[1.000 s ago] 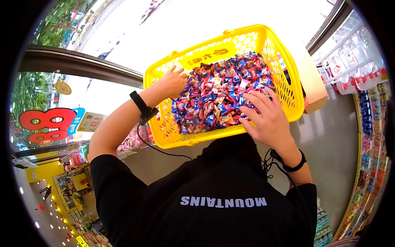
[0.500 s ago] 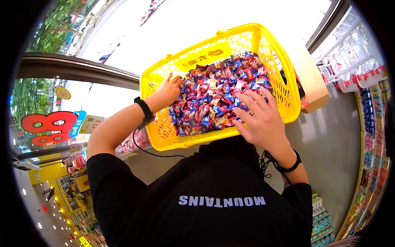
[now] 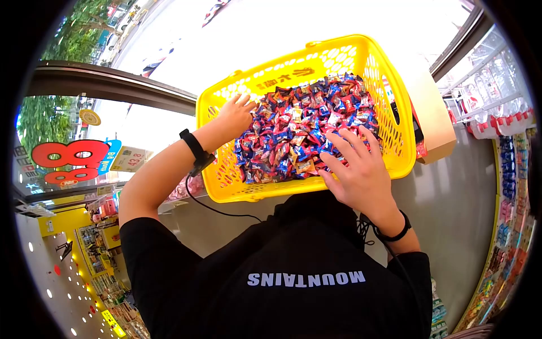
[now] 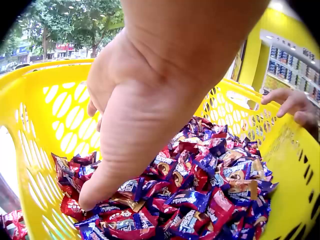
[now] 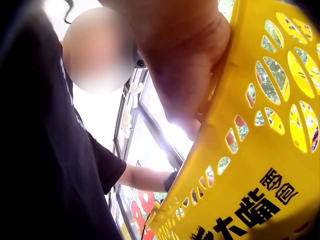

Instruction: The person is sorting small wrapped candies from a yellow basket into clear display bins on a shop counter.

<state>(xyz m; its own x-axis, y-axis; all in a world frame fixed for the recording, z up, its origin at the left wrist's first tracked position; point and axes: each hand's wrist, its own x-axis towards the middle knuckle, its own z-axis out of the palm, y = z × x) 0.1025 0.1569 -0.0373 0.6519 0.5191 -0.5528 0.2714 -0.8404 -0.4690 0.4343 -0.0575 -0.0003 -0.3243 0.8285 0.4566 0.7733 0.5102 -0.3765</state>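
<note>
A yellow plastic basket [image 3: 257, 191] with punched holes in its walls holds a heap of small wrapped candies [image 3: 305, 127] in red and blue wrappers. My left hand [image 3: 232, 120] reaches in at the left end, beside the heap. Its straight thumb [image 4: 117, 165] points down onto the candies in the left wrist view, while most of its other fingers are hidden behind the hand. Over the near rim towards the right lies my right hand [image 3: 361, 169], its fingers spread above the candies. The right wrist view shows that hand [image 5: 185, 65] close along the basket's rim.
An open cardboard box [image 3: 435, 135] stands just right of the basket. Stocked shelves [image 3: 508, 209] line the right side, with grey floor [image 3: 446, 198] before them. Glass with a red number sign [image 3: 70, 161] is at the left. A black cable [image 3: 220, 212] hangs from the left wrist.
The head view has shifted slightly back and forth. Left-hand fingers have moved a little at the basket's left end; the right hand keeps nearly the same place over the near rim.
</note>
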